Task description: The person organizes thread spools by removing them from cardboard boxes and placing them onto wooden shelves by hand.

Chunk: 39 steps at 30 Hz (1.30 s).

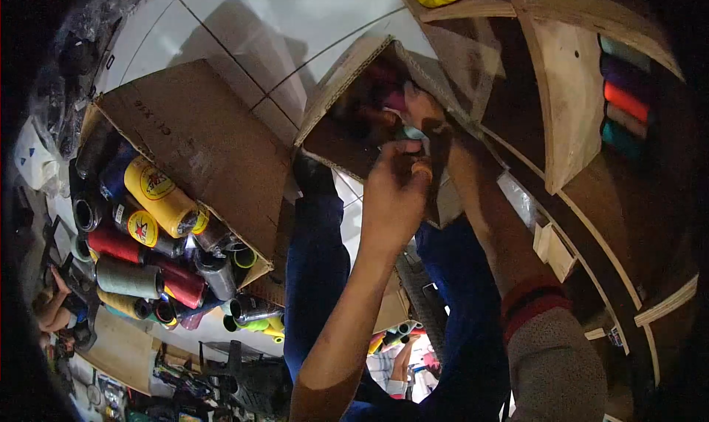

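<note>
An open cardboard box [336, 89] stands on the tiles in front of me, its inside dark, with dim reddish thread spools [395, 97] in it. My left hand [399, 182] is at the box's near side, fingers closed in a pinch. A small orange piece [422, 171] shows at its fingers; whether they grip it is unclear. My right hand [427, 115] reaches inside, shadowed, close to a pale bluish-white piece [415, 134]. The right hand's fingers are too dark and overlapped to read.
To the left, a tilted cardboard carton [199, 141] holds several thread cones, including a yellow cone [155, 193] and a red cone [114, 244]. Wooden shelving [569, 104] with coloured spools [626, 100] rises on the right. My blue-clad legs [317, 252] flank the box's near side.
</note>
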Motion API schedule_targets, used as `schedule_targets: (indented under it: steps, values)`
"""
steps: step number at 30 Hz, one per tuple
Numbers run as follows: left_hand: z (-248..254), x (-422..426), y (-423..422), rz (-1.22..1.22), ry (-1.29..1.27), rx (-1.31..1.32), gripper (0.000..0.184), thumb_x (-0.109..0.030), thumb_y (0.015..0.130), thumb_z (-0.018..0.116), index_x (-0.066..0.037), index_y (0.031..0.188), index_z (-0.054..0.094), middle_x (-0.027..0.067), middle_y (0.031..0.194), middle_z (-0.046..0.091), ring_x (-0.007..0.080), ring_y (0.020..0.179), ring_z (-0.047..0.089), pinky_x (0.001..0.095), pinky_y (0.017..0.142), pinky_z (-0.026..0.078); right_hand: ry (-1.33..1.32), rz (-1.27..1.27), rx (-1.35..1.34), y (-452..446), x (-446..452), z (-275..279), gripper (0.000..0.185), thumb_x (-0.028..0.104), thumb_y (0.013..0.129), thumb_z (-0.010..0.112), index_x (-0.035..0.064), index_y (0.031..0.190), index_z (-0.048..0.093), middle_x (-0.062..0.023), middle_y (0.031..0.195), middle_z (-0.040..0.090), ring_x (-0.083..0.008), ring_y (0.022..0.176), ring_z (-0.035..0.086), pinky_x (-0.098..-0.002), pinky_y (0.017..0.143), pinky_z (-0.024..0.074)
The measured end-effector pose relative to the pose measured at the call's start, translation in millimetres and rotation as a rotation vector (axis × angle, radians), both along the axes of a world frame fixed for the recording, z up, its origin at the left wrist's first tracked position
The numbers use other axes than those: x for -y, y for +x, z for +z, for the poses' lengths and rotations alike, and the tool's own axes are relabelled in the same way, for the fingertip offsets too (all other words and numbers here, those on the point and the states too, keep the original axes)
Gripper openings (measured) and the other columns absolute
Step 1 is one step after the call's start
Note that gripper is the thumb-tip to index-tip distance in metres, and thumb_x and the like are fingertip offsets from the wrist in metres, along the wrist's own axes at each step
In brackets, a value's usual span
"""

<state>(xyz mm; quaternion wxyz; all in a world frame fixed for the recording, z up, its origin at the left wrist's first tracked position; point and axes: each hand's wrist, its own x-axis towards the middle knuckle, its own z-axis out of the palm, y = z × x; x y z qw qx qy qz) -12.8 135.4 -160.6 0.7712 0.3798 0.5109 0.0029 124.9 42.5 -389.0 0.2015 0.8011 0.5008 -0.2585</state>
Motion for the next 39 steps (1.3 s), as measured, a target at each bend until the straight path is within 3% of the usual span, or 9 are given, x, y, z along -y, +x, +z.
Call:
schedule_targets:
  steps: [4, 9, 14, 15, 18, 21, 26, 31, 39]
  values:
    - [3.6, 4.4, 2.7, -0.023, -0.044, -0.022, 0.024, -0.004, 0.082, 0.054, 0.001, 0.105, 0.05, 0.0099, 0.087, 0.061, 0.0151, 0.08, 0.058, 0.026, 0.073, 0.044, 0.319, 0.004, 0.075, 0.4, 45.7, -69.2, 0.059, 0.034, 0.073, 0.068, -0.0004, 0.115, 0.047, -0.0239, 0.089, 0.06, -0.0357, 0.076, 0.062, -0.0433, 0.069, 0.0507]
    - [-3.2, 7.9, 1.2, 0.015, -0.037, -0.021, 0.022, -0.005, 0.083, 0.054, 0.0, 0.104, 0.052, 0.0085, 0.085, 0.06, 0.0142, 0.078, 0.057, 0.0261, 0.072, 0.045, 0.395, -0.246, -0.049, -24.3, 21.3, -7.0, 0.065, 0.035, 0.074, 0.069, 0.0021, 0.123, 0.042, -0.0253, 0.103, 0.057, -0.0379, 0.087, 0.06, -0.0412, 0.077, 0.048]
    - [-2.1, -5.5, -2.6, 0.033, 0.139, -0.223, 0.027, -0.016, 0.086, 0.058, 0.003, 0.104, 0.052, 0.0114, 0.088, 0.06, 0.0166, 0.077, 0.058, 0.0288, 0.07, 0.047, 0.533, -0.929, -0.908, -14.5, 12.2, 94.6, 0.054, 0.03, 0.071, 0.07, 0.0018, 0.113, 0.053, -0.0178, 0.11, 0.058, -0.031, 0.105, 0.055, -0.0379, 0.091, 0.0406]
    - [-7.9, -5.1, -4.9, 0.061, 0.146, -0.231, 0.029, -0.017, 0.085, 0.059, 0.003, 0.105, 0.052, 0.012, 0.089, 0.06, 0.0173, 0.078, 0.058, 0.0294, 0.072, 0.047, 0.249, -0.903, -0.753, -12.3, -6.4, 153.1, 0.044, 0.027, 0.07, 0.073, 0.0035, 0.105, 0.058, -0.0131, 0.103, 0.062, -0.0227, 0.095, 0.06, -0.0336, 0.089, 0.0427]
    - [-1.7, -5.0, 1.9, 0.145, 0.112, -0.12, 0.035, -0.02, 0.084, 0.062, 0.002, 0.109, 0.052, 0.0137, 0.093, 0.06, 0.0183, 0.084, 0.058, 0.0305, 0.076, 0.047, 0.578, -1.142, -1.143, -26.9, 15.1, 189.7, 0.043, 0.02, 0.069, 0.075, 0.0038, 0.106, 0.058, -0.0098, 0.102, 0.063, -0.0178, 0.091, 0.061, -0.0336, 0.085, 0.0456]
    - [12.7, -5.8, 9.9, -0.005, 0.013, -0.024, 0.042, -0.022, 0.082, 0.065, 0.001, 0.113, 0.052, 0.0141, 0.098, 0.06, 0.0187, 0.09, 0.057, 0.0311, 0.08, 0.046, 0.478, -1.253, -1.224, -12.8, 22.3, 226.7, 0.052, 0.015, 0.067, 0.078, 0.0048, 0.112, 0.054, -0.009, 0.104, 0.062, -0.0168, 0.093, 0.06, -0.0327, 0.086, 0.0453]
    - [21.1, -3.4, 20.3, -0.104, -0.175, 0.064, 0.047, -0.029, 0.074, 0.072, -0.002, 0.11, 0.057, 0.0101, 0.103, 0.061, 0.0176, 0.093, 0.057, 0.0308, 0.082, 0.045, 0.61, -1.133, -1.044, -1.3, 29.4, 267.6, 0.045, 0.008, 0.072, 0.075, 0.0049, 0.111, 0.053, -0.0035, 0.1, 0.06, -0.0129, 0.09, 0.058, -0.0302, 0.085, 0.0454]
    - [16.2, -5.5, 18.1, 0.017, -0.139, 0.042, 0.045, -0.033, 0.077, 0.067, -0.002, 0.108, 0.057, 0.0074, 0.096, 0.06, 0.0172, 0.085, 0.058, 0.0297, 0.076, 0.045, 0.566, -1.347, -0.944, 34.2, 57.0, 320.9, 0.059, 0.025, 0.068, 0.079, 0.0046, 0.113, 0.047, -0.0045, 0.09, 0.059, -0.0153, 0.083, 0.057, -0.0311, 0.076, 0.0484]
    - [16.9, -8.3, 11.4, 0.041, -0.129, 0.037, 0.045, -0.034, 0.079, 0.066, -0.003, 0.11, 0.057, 0.0072, 0.096, 0.06, 0.0164, 0.085, 0.057, 0.0307, 0.076, 0.044, 0.207, -1.04, -0.018, 130.5, 136.1, 387.2, 0.073, 0.039, 0.078, 0.067, 0.0013, 0.13, 0.034, -0.016, 0.107, 0.055, -0.0243, 0.096, 0.056, -0.0366, 0.082, 0.0471]
